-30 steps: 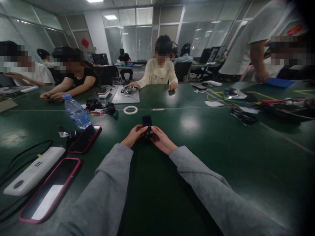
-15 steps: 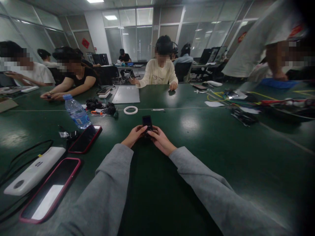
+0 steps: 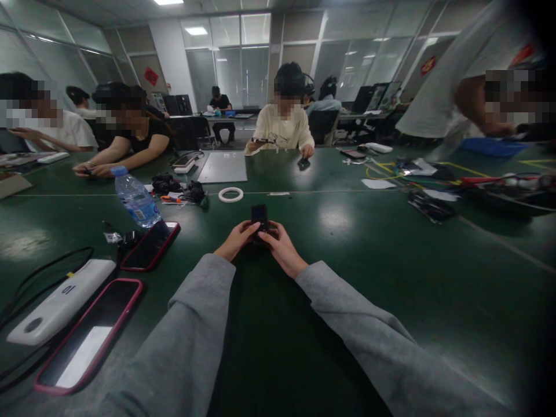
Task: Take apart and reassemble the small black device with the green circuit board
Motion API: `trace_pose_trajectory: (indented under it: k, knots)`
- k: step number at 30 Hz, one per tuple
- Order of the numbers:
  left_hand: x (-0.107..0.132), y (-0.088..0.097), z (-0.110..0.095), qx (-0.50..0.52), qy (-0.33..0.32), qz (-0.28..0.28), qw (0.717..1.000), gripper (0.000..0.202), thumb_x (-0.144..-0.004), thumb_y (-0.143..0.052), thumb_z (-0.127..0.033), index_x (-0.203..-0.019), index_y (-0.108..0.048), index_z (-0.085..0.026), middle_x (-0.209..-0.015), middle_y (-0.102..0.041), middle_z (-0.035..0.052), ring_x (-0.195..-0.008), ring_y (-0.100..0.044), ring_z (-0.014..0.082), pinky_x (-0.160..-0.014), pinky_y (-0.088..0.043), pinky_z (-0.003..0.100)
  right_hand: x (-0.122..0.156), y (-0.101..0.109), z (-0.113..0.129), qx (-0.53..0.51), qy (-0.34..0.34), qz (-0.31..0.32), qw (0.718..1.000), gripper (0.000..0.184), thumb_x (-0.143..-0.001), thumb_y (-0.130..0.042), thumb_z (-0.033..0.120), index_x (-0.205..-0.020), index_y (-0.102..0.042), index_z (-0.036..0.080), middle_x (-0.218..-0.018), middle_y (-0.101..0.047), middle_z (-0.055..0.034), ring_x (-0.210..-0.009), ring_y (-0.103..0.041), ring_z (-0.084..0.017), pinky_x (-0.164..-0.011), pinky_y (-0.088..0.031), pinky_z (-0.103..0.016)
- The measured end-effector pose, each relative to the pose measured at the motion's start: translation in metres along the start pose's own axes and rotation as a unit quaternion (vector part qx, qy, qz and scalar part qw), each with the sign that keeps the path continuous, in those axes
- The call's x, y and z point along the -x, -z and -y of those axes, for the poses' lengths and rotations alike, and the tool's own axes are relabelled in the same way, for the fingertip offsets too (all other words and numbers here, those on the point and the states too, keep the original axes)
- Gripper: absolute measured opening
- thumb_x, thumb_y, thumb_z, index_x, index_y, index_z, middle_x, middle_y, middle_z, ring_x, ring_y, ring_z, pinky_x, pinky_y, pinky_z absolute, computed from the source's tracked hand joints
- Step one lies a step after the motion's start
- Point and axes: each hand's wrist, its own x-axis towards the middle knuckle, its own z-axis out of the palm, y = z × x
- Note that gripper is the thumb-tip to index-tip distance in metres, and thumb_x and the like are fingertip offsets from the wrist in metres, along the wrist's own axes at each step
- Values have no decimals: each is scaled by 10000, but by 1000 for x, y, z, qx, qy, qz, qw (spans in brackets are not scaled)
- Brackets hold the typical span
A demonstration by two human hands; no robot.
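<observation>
Both of my hands grip a small black keypad phone [image 3: 259, 214], its dark screen at the far end, above the middle of the green table. My left hand [image 3: 238, 238] wraps its left side, the thumb lying across the front below the screen. From the right, my right hand [image 3: 281, 246] holds the lower part, with its thumb on the key area. The fingers behind the phone are mostly hidden. Beyond it a white tape ring [image 3: 230, 194] lies flat on the table.
To the left are a water bottle [image 3: 136, 197], a red-edged smartphone [image 3: 151, 246], a pink-edged smartphone [image 3: 89, 336] and a white device [image 3: 63, 301] with black cables. Wires and tools [image 3: 430, 205] lie at the right. A person in a cream top [image 3: 284, 130] sits opposite.
My right hand and thumb have shifted slightly on the phone; my left hand looks the same. The person opposite has drawn a held object inward, and the standing person's arm moved.
</observation>
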Motion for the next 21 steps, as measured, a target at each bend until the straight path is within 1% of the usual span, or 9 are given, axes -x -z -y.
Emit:
trace_pose_trajectory:
  k: [3,7,9,12,15,18,21]
  knots:
    - [0,0,0,2,0,-4,1000,404,-731,-733,-362,-1044,-620,-134,-1021,-659,85,-876,-632,147,-796,-489,275,-1,1,-1,8,-1,7,1000,612,-676,-763,392,-1202,-476,264,-1075,-558,-19,-1053,-541,-170,-983,-424,-351]
    - [0,0,0,16,2,-5,1000,406,-718,-746,-350,-1035,-629,-123,-1011,-664,97,-869,-638,154,-821,-491,294,1,1,2,12,-4,13,1000,606,-683,-756,396,-1200,-471,261,-1092,-551,-27,-1069,-534,-175,-978,-427,-347]
    - [0,0,-1,19,5,-2,1000,411,-721,-745,-350,-1042,-633,-118,-1012,-667,101,-868,-640,155,-825,-494,293,2,-1,4,32,5,11,999,598,-689,-749,404,-1197,-468,257,-1089,-549,-30,-1063,-530,-178,-969,-431,-348]
    - [1,0,-2,25,10,-3,1000,431,-728,-737,-370,-1063,-632,-120,-1010,-674,101,-859,-643,157,-815,-501,290,6,-5,3,105,57,5,993,600,-699,-738,400,-1208,-461,246,-1091,-542,-40,-1043,-525,-187,-956,-431,-358]
    - [2,0,-3,40,15,-9,999,441,-733,-731,-388,-1069,-634,-120,-1010,-680,101,-868,-647,164,-829,-503,298,8,-7,0,188,129,-4,974,578,-714,-724,381,-1210,-467,231,-1125,-528,-57,-1048,-513,-200,-971,-411,-373]
    - [2,0,-2,42,13,-4,999,434,-739,-728,-377,-1077,-635,-122,-1022,-681,101,-892,-647,170,-850,-500,306,7,-6,-4,242,174,-31,954,539,-741,-693,355,-1216,-473,223,-1139,-518,-69,-1049,-500,-210,-966,-405,-385]
    - [1,-1,-1,45,-3,1,999,416,-744,-725,-356,-1081,-637,-129,-1048,-674,99,-914,-642,171,-858,-498,306,6,-3,-4,278,210,-62,935,520,-738,-680,314,-1211,-484,221,-1144,-508,-75,-1050,-489,-220,-961,-403,-392]
